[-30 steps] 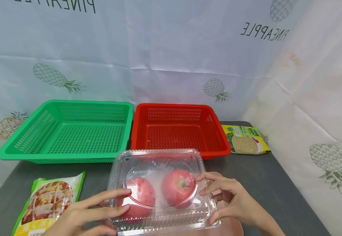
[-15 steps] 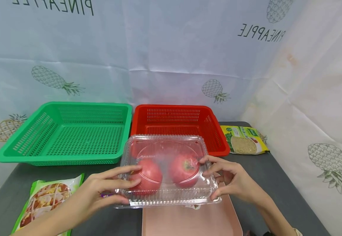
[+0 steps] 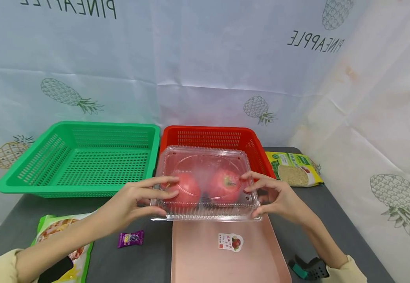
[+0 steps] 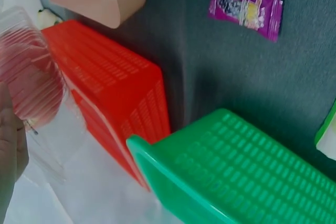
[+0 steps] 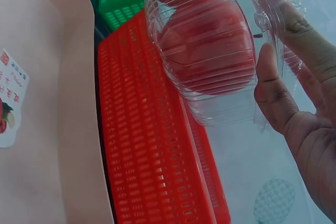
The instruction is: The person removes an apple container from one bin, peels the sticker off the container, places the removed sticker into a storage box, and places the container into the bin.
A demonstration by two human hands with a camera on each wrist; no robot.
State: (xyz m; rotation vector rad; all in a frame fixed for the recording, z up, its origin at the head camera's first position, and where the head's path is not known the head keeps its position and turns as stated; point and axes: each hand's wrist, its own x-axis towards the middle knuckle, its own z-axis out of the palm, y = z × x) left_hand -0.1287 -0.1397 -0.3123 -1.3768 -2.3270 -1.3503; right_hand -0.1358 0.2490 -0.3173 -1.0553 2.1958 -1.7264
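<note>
Both hands hold a clear plastic clamshell box (image 3: 205, 210) between them, with two red apples (image 3: 225, 184) inside. My left hand (image 3: 145, 196) grips its left side, fingers over the lid and thumb at the lower edge. On the opposite side my right hand (image 3: 273, 196) pinches the rim, as the right wrist view shows with the thumb and fingers on the plastic edge. The box is raised over the front part of the red basket (image 3: 206, 133), hiding most of that basket's inside. Only part of the left hand (image 4: 9, 140) shows in the left wrist view.
Left of the red basket stands a green basket (image 3: 102, 169). A pink tray (image 3: 205, 251) with an apple sticker (image 3: 231, 242) lies in front. Around it are a purple candy packet (image 3: 130, 239), a green-and-white food bag (image 3: 85, 255) under the left forearm, and a yellow-green pouch (image 3: 293, 169).
Both hands have carried the box of apples forward and up, from above the pink tray to over the red basket. The tray, its sticker and the purple packet are now uncovered.
</note>
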